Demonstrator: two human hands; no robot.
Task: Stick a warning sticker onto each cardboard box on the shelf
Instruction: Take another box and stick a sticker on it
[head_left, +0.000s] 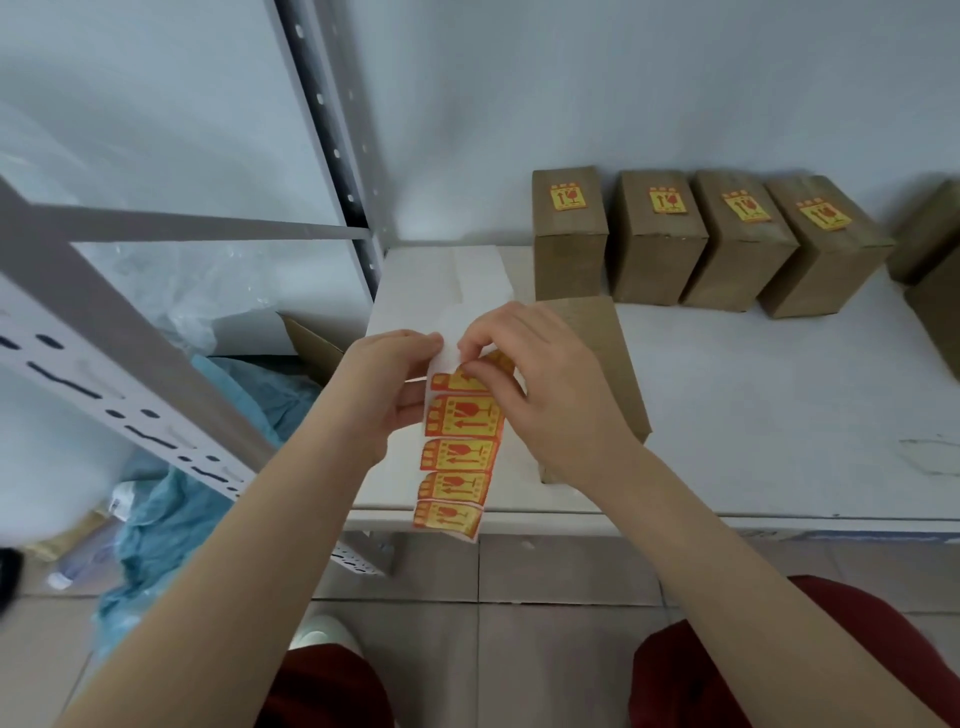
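My left hand (387, 387) holds the top of a hanging strip of yellow-and-red warning stickers (460, 452) on white backing. The fingers of my right hand (540, 384) pinch the topmost sticker (470, 378) on the strip, its corner lifted. A plain cardboard box (610, 338) without a sticker stands on the white shelf (779, 415) just behind my right hand. Along the wall stands a row of several cardboard boxes (569, 234), each with a warning sticker on top.
More cardboard boxes (930, 249) sit at the right edge of the shelf. A grey perforated shelf upright (332, 130) rises at the left. Clear plastic, blue cloth (171, 509) and an open carton lie on the floor to the left. My knees are below.
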